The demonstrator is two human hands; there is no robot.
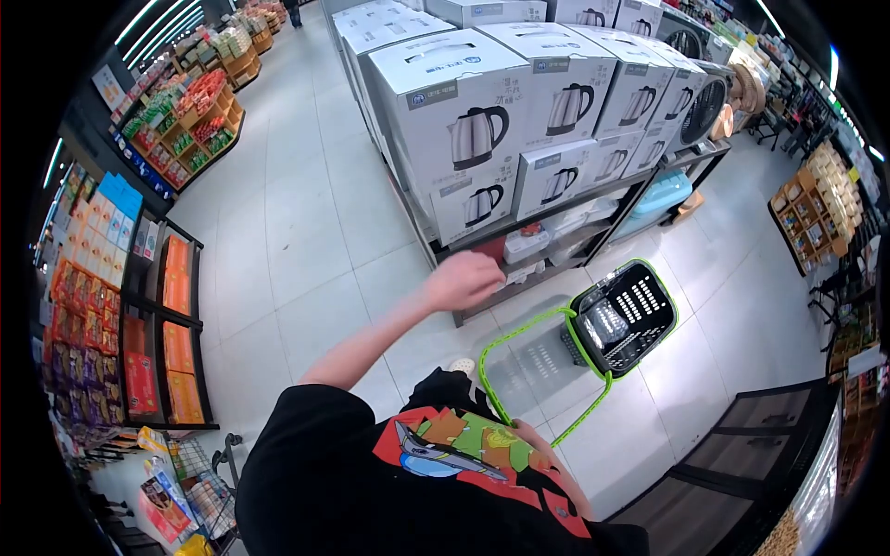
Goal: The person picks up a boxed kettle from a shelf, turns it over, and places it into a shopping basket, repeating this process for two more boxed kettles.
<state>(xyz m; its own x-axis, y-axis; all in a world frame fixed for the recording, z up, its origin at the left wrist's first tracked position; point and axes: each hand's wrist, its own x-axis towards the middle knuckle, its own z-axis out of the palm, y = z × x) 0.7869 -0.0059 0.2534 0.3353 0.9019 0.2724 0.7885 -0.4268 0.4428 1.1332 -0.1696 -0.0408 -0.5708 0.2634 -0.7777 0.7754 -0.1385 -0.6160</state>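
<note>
My left hand (466, 281) hovers with its fingers curled in, in front of the lower part of a display of electric kettle boxes (470, 139). Nothing shows in it, and it looks apart from the boxes. Low at my waist, my right hand (527, 434) is at the end of the bright green handle (489, 385) of a shopping basket, its fingers largely hidden by my shirt. The black basket (640, 347) with a green rim stands on the floor to the right, tilted toward me. A clear, shiny package (604, 322) lies inside it.
Below the boxes, a dark shelf (556, 264) holds plastic containers. Snack racks (171, 278) line the left side, with a loaded wire cart (199, 486) at the lower left. A dark wooden cabinet (732, 454) stands at the lower right. Pale floor tiles (287, 222) run along the aisle.
</note>
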